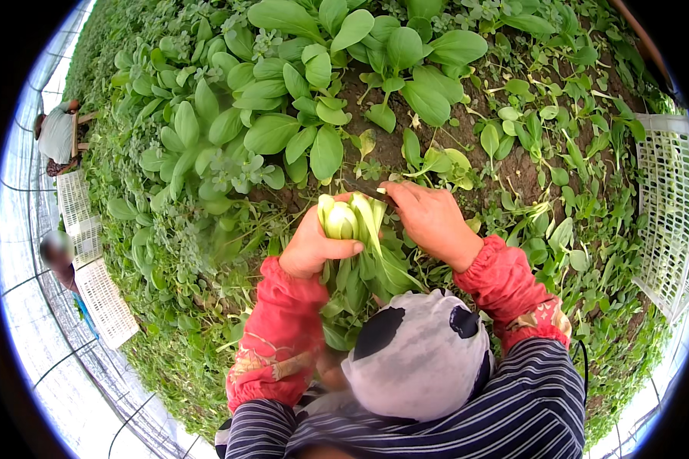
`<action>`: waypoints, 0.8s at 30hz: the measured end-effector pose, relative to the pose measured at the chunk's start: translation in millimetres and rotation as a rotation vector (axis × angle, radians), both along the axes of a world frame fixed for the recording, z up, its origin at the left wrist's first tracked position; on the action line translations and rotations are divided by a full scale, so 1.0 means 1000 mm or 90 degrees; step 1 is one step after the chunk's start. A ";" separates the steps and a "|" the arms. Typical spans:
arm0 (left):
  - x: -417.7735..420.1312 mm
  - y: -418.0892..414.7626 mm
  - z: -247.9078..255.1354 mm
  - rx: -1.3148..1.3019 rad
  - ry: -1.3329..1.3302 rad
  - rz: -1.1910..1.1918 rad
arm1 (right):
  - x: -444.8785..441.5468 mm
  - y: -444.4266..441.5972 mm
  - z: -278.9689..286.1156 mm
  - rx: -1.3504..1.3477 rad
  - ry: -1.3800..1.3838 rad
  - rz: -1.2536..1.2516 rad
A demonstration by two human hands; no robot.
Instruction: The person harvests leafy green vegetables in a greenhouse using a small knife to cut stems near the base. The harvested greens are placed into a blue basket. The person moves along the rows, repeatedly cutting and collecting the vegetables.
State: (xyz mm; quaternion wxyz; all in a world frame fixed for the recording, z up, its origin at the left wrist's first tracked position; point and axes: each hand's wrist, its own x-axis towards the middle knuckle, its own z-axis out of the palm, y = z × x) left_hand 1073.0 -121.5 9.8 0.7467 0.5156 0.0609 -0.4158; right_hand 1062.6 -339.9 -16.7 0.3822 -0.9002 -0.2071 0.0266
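Note:
My left hand [325, 238] is wrapped around a bunch of bok choy [344, 221], its pale stem bases upward and its green leaves hanging down toward my body. Close on the right, my right hand [430, 221] grips a small knife, partly hidden by the fingers, with its dark blade [363, 187] pointing left just above the stems. A small pale piece of stem shows at my right fingertips. Red sleeve covers reach both wrists.
Growing bok choy [316, 86] stands ahead, with loose leaves and weeds on soil [384, 143]. White plastic crates stand at right [666, 212] and left [106, 304]. Two other people are at the far left, one by the crates [57, 135], another lower down [60, 258].

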 end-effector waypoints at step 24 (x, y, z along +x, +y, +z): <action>0.084 0.045 -0.067 0.952 -0.339 -0.137 | 0.100 0.079 -0.122 0.074 0.156 -0.120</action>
